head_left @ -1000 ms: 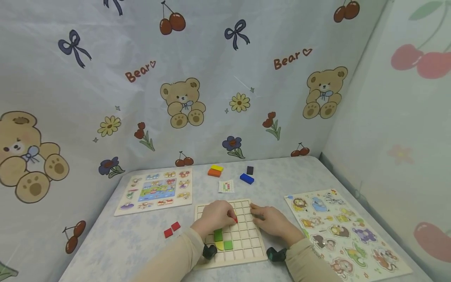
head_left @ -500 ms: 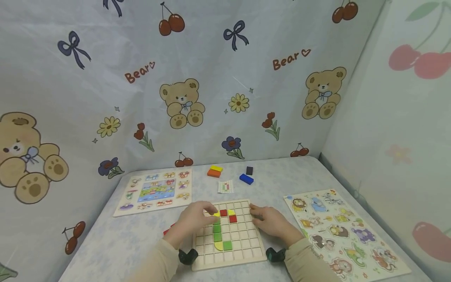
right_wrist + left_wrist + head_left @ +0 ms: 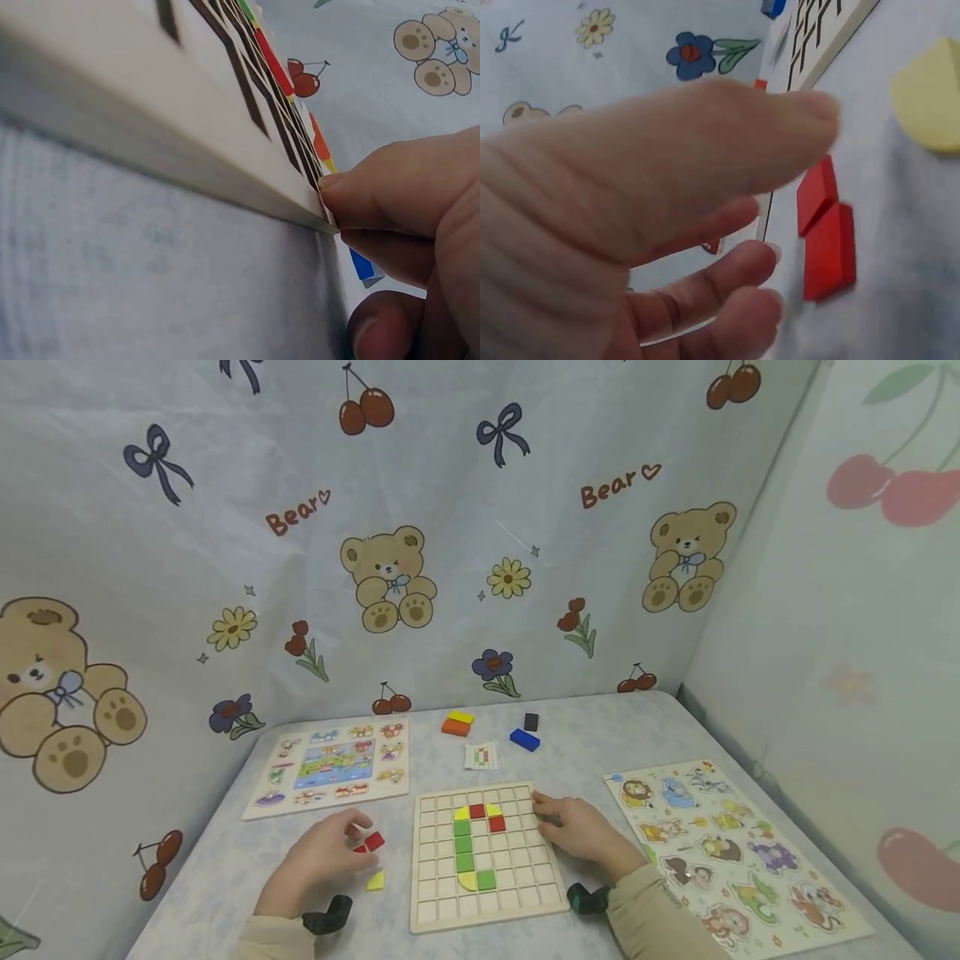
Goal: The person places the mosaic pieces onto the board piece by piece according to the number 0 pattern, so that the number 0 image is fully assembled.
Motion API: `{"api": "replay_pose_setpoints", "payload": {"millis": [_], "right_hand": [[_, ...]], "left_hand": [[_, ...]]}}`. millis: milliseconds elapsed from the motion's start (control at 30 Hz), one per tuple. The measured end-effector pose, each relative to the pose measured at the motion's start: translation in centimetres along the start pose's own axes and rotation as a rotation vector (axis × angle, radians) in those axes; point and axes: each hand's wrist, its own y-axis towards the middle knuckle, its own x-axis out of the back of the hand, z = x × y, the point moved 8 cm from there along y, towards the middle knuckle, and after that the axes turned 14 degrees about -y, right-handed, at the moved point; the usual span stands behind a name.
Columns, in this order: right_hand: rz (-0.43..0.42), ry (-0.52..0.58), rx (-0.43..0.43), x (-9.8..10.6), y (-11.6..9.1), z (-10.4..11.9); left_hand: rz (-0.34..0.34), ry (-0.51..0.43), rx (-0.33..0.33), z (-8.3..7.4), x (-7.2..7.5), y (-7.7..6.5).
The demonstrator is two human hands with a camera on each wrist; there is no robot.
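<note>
On the table my left hand (image 3: 322, 853) hovers at two red square tiles (image 3: 375, 841), thumb and fingers spread apart around them. The left wrist view shows the red tiles (image 3: 830, 255) side by side beyond the fingertips, with nothing gripped. A yellow round-edged tile (image 3: 376, 881) lies just nearer to me. My right hand (image 3: 588, 839) holds the wooden grid board (image 3: 517, 860) at its far right corner, thumb on top of the edge (image 3: 322, 210). On the board stand a column of green tiles (image 3: 463, 844), two red ones (image 3: 497, 823), yellow corner pieces (image 3: 468, 882) and another green tile (image 3: 486, 880).
Behind the board lies a small pattern card (image 3: 482, 756), with orange (image 3: 456, 727), yellow (image 3: 461, 717), blue (image 3: 525, 740) and black (image 3: 532, 722) blocks beyond. A picture puzzle (image 3: 330, 768) lies at the back left, an animal puzzle (image 3: 720, 852) at the right.
My left hand let go of a red tile on the board, then swung left off it to the loose red tiles. The right hand stays at the board's corner.
</note>
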Motion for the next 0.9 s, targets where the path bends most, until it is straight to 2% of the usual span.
{"api": "replay_pose_setpoints", "payload": {"millis": [100, 300, 433, 667, 767, 833, 900], "right_hand": [[-0.003, 0.005, -0.006, 0.0, 0.0, 0.0], [-0.009, 0.014, 0.006, 0.0, 0.0, 0.1], [-0.005, 0.011, 0.009, -0.1, 0.0, 0.1], [-0.006, 0.005, 0.001, -0.2, 0.1, 0.0], [-0.006, 0.010, 0.004, -0.2, 0.1, -0.1], [-0.005, 0.013, 0.006, -0.3, 0.1, -0.1], [-0.005, 0.013, 0.008, -0.4, 0.2, -0.2]], "left_hand": [[0.033, 0.038, 0.034, 1.1, 0.3, -0.1], [0.047, -0.015, 0.050, 1.9, 0.6, -0.3], [0.038, -0.026, 0.045, 1.8, 0.6, -0.2], [0.013, 0.008, 0.021, 1.4, 0.9, 0.1], [-0.028, 0.019, 0.016, 1.4, 1.4, 0.0], [-0.052, 0.008, -0.006, 1.1, 1.6, 0.0], [-0.075, -0.021, -0.058, 0.1, 1.3, 0.0]]}}
